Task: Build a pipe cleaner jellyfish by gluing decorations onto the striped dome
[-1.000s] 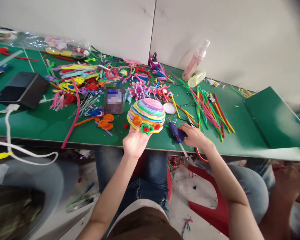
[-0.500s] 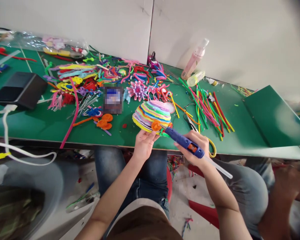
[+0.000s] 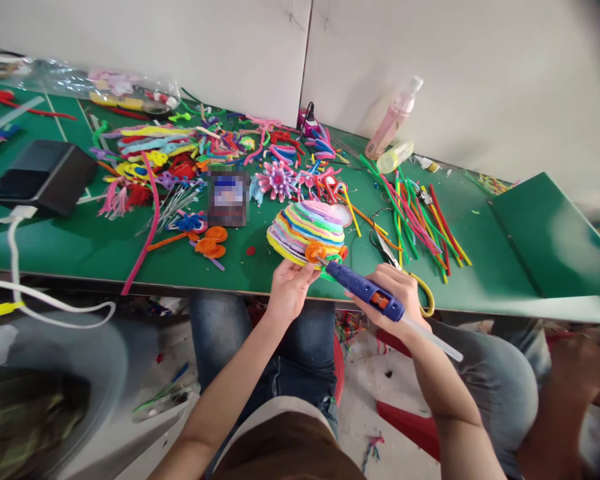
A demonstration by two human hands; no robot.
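My left hand (image 3: 291,290) grips the lower rim of a small striped hat (image 3: 307,230), made of coiled pipe cleaners in pink, yellow, blue and other colours. An orange pipe-cleaner flower (image 3: 315,252) sits on its brim, with a bit of green and red beside it. In my right hand (image 3: 393,293) is a blue glue gun (image 3: 365,290), a clear glue stick poking out of its back end. The gun's nozzle points left and is at the orange flower; whether it touches is too small to tell.
Heaped pipe cleaners (image 3: 165,143) cover the left and back of the green table (image 3: 230,273). Loose straight ones (image 3: 420,220), scissors (image 3: 387,250) and a pink bottle (image 3: 395,117) are to the right. A black box (image 3: 43,177) with a white cable stands left. Another person sits at right.
The glue gun's nozzle has shifted slightly left and down against the flower area. My hands keep their holds, and the whole view has drifted a little.
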